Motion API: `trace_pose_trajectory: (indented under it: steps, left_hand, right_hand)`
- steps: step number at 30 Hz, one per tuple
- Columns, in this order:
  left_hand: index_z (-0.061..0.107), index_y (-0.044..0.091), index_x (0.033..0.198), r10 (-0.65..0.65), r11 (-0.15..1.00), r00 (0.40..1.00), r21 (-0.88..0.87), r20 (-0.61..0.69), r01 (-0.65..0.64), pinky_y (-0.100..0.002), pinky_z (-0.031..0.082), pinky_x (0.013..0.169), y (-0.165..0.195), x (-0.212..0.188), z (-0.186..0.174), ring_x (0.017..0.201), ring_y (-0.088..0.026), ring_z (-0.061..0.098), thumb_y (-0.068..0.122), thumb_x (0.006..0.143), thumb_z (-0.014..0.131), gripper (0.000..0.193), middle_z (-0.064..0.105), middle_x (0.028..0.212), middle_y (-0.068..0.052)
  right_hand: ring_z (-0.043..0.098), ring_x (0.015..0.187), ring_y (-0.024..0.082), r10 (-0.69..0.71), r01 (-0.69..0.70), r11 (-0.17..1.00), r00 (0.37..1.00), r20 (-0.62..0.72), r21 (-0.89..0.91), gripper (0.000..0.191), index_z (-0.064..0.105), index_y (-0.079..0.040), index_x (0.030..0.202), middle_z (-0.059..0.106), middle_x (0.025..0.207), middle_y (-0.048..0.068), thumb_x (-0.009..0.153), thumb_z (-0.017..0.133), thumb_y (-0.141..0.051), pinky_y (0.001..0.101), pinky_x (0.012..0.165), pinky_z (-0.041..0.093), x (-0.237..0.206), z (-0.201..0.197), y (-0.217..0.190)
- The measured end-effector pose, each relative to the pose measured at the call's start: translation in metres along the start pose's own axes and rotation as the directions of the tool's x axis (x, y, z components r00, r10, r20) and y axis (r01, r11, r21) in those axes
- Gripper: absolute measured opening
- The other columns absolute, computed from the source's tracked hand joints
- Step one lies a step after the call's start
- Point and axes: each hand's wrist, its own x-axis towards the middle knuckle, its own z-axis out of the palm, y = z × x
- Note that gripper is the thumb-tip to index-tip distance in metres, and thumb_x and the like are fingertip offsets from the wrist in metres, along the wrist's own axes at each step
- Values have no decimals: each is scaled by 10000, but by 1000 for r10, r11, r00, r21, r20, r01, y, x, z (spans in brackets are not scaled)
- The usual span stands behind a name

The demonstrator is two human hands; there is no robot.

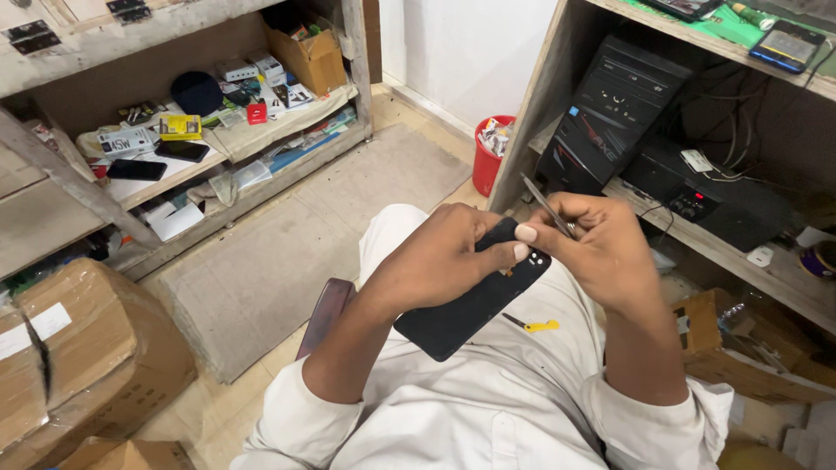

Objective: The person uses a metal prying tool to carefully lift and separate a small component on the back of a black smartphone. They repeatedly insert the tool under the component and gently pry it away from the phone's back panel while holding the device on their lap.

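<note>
Fingers of the left hand (pixel 440 257) curled round a black phone (pixel 475 292) (back up), right hand (pixel 601 248) pinching tweezers (pixel 547 206).

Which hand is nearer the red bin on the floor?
The right. The right hand, holding tweezers, sits just below the red bin; the left hand, gripping the black phone, is slightly farther.

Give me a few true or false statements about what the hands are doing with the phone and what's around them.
1. The left hand grips a dark rectangular phone. True.
2. The right hand holds a hammer. False: it holds thin metal tweezers.
3. A red plastic bin stands on the floor. True.
4. A small yellow-handled tool lies on the wooden shelf. False: it lies on the person's lap.
5. The phone rests flat on the grey mat. False: it is held above the lap.
</note>
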Motion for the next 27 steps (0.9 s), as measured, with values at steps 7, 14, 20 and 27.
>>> trace_pose_trajectory:
  steps: [7, 14, 20, 27]
  left_hand:
    - [755, -1, 938, 54, 997, 990, 55, -128, -48, -320, 414, 500, 0, -3, -12, 551, -63, 458, 211, 985, 657, 238, 550, 582, -13]
    - [741, 45, 966, 95, 953, 991, 296, -96, -63, -384, 469, 551, 10, -3, -14, 511, -280, 580, 250, 969, 634, 232, 607, 616, -180]
    - [737, 58, 978, 129, 936, 988, 340, -87, -93, -400, 497, 582, 11, -5, -17, 570, -324, 619, 227, 934, 630, 205, 650, 680, -174]
    - [766, 82, 1005, 180, 906, 966, 414, -184, -90, -376, 542, 631, 9, -2, -17, 632, -312, 693, 198, 879, 658, 202, 709, 730, -160]
  right_hand:
    - [487, 713, -11, 0, -1, 1000, 1000, -30, -31, 52, 713, -5, 914, 605, 792, -70, 935, 740, -44, 173, 608, 385, -5, -2, -2]
    - [466, 684, -26, 6, -7, 1000, 999, -37, -22, 24, 705, -9, 950, 609, 803, -72, 939, 706, -30, 159, 571, 355, -2, 4, 2]
    - [467, 686, -31, -12, 11, 1000, 999, -33, -16, 48, 695, 0, 970, 624, 823, -61, 975, 698, -47, 153, 579, 361, -2, 4, 4]
    - [580, 753, -24, -29, 29, 1000, 996, -82, -3, 65, 694, 5, 993, 682, 861, -41, 958, 687, -49, 141, 664, 466, 0, -6, 3]
